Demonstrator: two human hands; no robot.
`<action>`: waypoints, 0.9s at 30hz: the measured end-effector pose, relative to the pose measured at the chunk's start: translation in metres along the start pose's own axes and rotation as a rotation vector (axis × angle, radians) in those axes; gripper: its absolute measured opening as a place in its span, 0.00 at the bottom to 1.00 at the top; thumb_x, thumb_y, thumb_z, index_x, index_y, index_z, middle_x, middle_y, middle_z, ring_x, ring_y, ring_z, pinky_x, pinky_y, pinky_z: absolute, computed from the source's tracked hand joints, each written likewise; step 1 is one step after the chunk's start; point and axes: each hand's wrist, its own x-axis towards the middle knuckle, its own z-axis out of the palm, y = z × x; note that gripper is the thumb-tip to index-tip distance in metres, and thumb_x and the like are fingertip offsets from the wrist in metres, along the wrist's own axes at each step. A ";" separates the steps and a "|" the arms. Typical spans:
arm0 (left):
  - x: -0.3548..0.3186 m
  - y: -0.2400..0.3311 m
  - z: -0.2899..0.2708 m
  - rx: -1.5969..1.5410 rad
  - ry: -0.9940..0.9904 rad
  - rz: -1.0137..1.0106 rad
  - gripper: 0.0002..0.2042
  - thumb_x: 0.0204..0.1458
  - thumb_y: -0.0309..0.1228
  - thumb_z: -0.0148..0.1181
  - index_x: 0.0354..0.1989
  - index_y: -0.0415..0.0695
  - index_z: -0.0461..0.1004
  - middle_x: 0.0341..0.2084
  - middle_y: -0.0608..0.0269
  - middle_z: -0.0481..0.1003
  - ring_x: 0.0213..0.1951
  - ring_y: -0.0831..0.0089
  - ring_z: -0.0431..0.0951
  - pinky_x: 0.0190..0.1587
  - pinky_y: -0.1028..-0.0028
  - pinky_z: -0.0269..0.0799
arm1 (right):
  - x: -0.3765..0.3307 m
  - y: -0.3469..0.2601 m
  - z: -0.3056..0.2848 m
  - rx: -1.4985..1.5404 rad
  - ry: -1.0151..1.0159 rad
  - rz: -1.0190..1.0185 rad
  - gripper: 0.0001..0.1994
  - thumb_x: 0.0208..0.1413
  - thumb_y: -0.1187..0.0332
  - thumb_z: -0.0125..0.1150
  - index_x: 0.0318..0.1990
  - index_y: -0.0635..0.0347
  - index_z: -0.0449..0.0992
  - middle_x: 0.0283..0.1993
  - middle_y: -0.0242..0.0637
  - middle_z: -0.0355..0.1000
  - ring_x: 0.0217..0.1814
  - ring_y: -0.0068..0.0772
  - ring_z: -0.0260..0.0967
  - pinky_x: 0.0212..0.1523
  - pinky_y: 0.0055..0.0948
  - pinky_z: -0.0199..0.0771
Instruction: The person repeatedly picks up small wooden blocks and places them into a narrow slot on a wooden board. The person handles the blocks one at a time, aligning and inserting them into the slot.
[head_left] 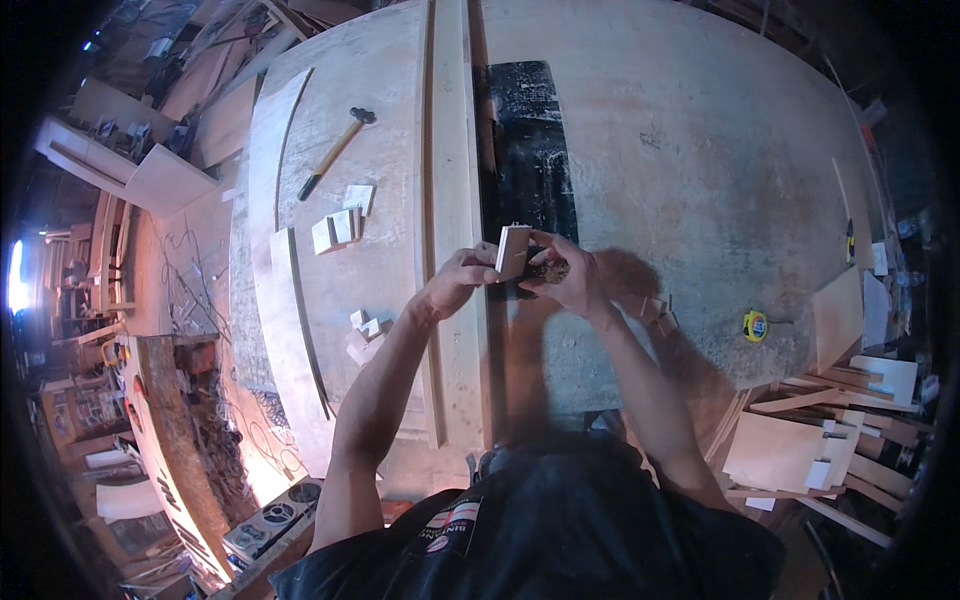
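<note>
A small pale rectangular wooden block (513, 252) is held up between my two hands near the middle of the head view. My left hand (465, 281) grips its left side, fingers closed. On the other side my right hand (568, 278) has its fingers bent against the block's right edge. Something dark and brownish shows by the right fingers; I cannot make out what it is. Below the hands runs a long wooden beam (450, 200), beside a black panel (535, 140) on the worktable (680, 150).
A hammer (335, 155) lies at the left, near several small wooden blocks (338, 230) and long curved strips (290, 300). At the right are a yellow tape measure (756, 325) and stacked wood offcuts (775, 450). A loudspeaker-like box (272, 522) stands at lower left.
</note>
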 end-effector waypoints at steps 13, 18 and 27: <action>-0.024 -0.012 -0.008 0.383 0.182 -0.220 0.28 0.54 0.47 0.79 0.57 0.41 0.84 0.52 0.60 0.84 0.58 0.60 0.83 0.65 0.56 0.76 | 0.008 0.022 -0.016 -0.467 0.005 0.079 0.38 0.47 0.61 0.89 0.68 0.55 0.80 0.58 0.40 0.85 0.51 0.41 0.86 0.53 0.40 0.88; -0.011 0.001 -0.028 1.201 0.547 0.114 0.33 0.45 0.40 0.83 0.62 0.43 0.82 0.52 0.53 0.80 0.58 0.50 0.82 0.65 0.52 0.78 | 0.039 0.053 -0.010 -0.785 -0.147 0.164 0.34 0.55 0.56 0.83 0.69 0.53 0.81 0.64 0.43 0.78 0.70 0.49 0.76 0.69 0.49 0.78; 0.057 0.005 -0.021 1.714 0.417 0.089 0.42 0.41 0.44 0.84 0.71 0.52 0.77 0.64 0.50 0.69 0.68 0.44 0.70 0.65 0.42 0.72 | 0.071 0.062 0.003 -0.669 -0.214 0.167 0.39 0.56 0.59 0.83 0.77 0.47 0.79 0.69 0.44 0.75 0.76 0.51 0.70 0.78 0.50 0.71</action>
